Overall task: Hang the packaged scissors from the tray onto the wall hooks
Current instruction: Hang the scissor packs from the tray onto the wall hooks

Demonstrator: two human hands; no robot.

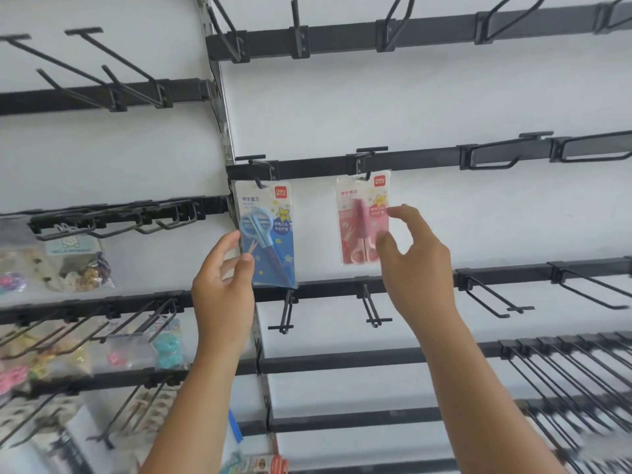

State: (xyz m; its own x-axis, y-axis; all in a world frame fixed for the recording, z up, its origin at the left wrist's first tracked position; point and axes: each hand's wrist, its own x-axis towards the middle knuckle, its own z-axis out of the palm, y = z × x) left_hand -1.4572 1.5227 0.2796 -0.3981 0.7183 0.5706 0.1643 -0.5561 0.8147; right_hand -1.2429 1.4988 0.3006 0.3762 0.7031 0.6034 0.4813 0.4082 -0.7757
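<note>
A blue scissors pack (270, 230) hangs from a black wall hook (254, 165) on the middle rail. My left hand (224, 282) pinches its lower left edge between thumb and fingers. To its right a pink scissors pack (359, 217) hangs from another hook (367, 159). My right hand (415, 261) hovers just in front of the pink pack's right edge, fingers spread, holding nothing. The tray is out of view.
Rows of black rails with bare hooks (492, 295) cover the white wall above, below and to the right. On the left, hooks carry bags of small colourful items (78, 265). More packaged goods (260, 463) show at the bottom edge.
</note>
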